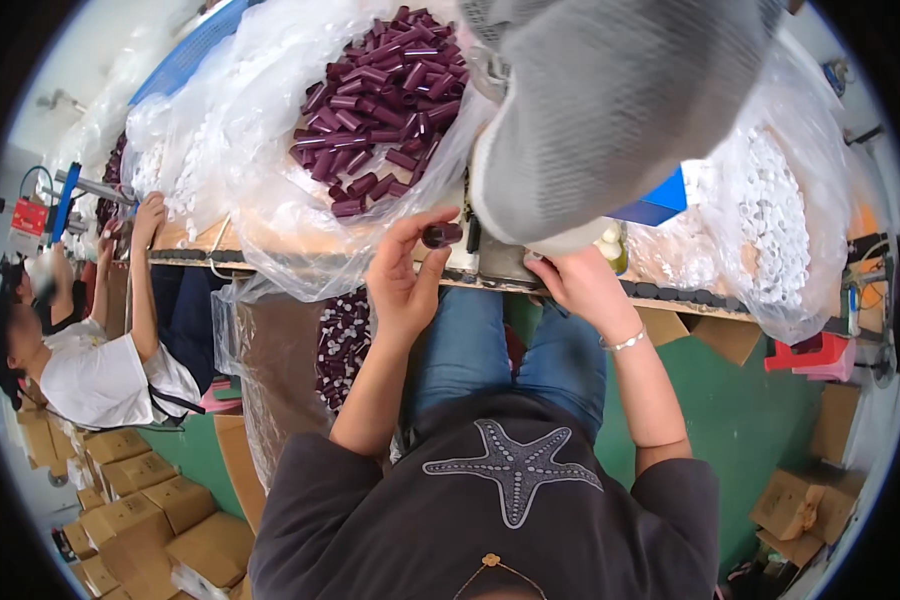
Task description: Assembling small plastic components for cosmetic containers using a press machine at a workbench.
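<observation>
My left hand (pixel 402 280) is closed, with a short dark purple tube (pixel 442 235) held between thumb and fingertips at the table's front edge. The tube's hollow end shows. To its right, my right hand (pixel 588 283) has its fingers bent in beside a grey metal block (pixel 507 264). What those fingers grip cannot be made out, as a large grey knitted cloth shape (pixel 620 110) close to the camera covers part of them. Beyond my left hand, a heap of similar purple tubes (pixel 385 105) lies on clear plastic sheeting (pixel 260 190).
White small parts (pixel 775 220) lie in plastic at the right, near a blue box (pixel 658 200). Below the table at left stands a bag of purple and white pieces (pixel 342 345). A co-worker (pixel 100 370) sits at the left. Cardboard boxes (pixel 175 505) are stacked on the floor.
</observation>
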### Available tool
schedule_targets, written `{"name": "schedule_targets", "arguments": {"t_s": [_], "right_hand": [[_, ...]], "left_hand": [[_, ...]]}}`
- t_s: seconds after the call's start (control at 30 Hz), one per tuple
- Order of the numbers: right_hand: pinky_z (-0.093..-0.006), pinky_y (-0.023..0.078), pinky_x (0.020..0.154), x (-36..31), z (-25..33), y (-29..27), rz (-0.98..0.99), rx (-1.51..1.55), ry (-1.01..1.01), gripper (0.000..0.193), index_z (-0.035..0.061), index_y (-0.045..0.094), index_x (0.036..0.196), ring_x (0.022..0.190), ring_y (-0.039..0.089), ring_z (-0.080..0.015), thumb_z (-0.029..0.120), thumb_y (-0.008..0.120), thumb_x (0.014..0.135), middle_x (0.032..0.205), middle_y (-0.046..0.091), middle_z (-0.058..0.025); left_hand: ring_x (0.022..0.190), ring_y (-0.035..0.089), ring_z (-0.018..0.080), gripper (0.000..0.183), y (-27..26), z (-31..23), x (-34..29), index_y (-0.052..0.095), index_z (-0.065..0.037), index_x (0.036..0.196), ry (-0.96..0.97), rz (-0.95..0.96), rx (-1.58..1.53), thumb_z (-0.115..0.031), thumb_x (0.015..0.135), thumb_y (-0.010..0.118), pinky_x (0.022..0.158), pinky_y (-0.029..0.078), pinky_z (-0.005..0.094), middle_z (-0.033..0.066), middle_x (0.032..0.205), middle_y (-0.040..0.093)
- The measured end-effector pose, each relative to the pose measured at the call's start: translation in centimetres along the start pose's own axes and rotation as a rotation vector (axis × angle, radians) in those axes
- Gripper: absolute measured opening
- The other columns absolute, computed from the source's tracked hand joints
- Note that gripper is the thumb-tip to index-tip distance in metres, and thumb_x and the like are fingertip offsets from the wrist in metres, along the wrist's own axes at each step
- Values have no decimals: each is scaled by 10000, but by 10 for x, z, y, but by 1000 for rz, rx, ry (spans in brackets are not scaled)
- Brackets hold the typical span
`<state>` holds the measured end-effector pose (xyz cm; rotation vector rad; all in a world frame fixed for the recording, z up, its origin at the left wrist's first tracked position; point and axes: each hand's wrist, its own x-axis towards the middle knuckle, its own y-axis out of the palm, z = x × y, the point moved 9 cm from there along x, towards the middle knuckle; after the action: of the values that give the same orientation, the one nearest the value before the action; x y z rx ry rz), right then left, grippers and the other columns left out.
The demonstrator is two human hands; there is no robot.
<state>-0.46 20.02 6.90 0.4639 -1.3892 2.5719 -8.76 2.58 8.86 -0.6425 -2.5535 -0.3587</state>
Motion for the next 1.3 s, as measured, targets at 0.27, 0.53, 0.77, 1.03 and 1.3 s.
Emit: {"name": "schedule_targets", "arguments": {"t_s": [0.27, 0.53, 0.77, 1.03, 1.3], "right_hand": [[-450, 487, 634, -5, -4, 3, -68, 13, 17, 158, 21, 627, 779, 696, 607, -369, 170, 657, 821, 721, 618, -176], [-466, 494, 646, 5, -1, 4, 6, 2, -67, 133, 22, 622, 831, 726, 614, -384, 153, 645, 817, 768, 622, -200], [-450, 475, 687, -9, -16, 14, 34, 122, 94, 167, 6, 629, 881, 790, 602, -389, 160, 661, 826, 884, 639, -187], [-310, 439, 541, -49, -18, -28, -199, 300, 224, 188, 24, 646, 966, 574, 548, -210, 118, 705, 814, 721, 562, -92], [-221, 404, 531, -134, -135, -153, -803, -1, 538, 126, 5, 690, 948, 555, 478, -63, 82, 668, 852, 649, 592, -27]], "left_hand": [[986, 607, 171, 313, 24, 33, -15, 499, 64, 1219, -152, -73, -67, 64, 907, 513, 916, 466, 304, 158, 1146, 614], [1010, 605, 171, 338, 39, 29, -15, 506, 82, 1232, -140, -29, -56, 57, 898, 554, 911, 465, 286, 140, 1124, 617], [1006, 614, 194, 326, 34, 28, -15, 497, 88, 1203, -152, -73, -74, 73, 885, 566, 905, 488, 315, 162, 1118, 616], [823, 582, 170, 318, 63, 45, -21, 619, 21, 1077, -96, 38, 218, 15, 771, 707, 755, 463, 275, 79, 921, 636], [707, 610, 261, 296, 82, 53, -18, 624, -12, 1005, -114, 139, 556, -19, 737, 749, 635, 477, 346, 128, 870, 616]]}}
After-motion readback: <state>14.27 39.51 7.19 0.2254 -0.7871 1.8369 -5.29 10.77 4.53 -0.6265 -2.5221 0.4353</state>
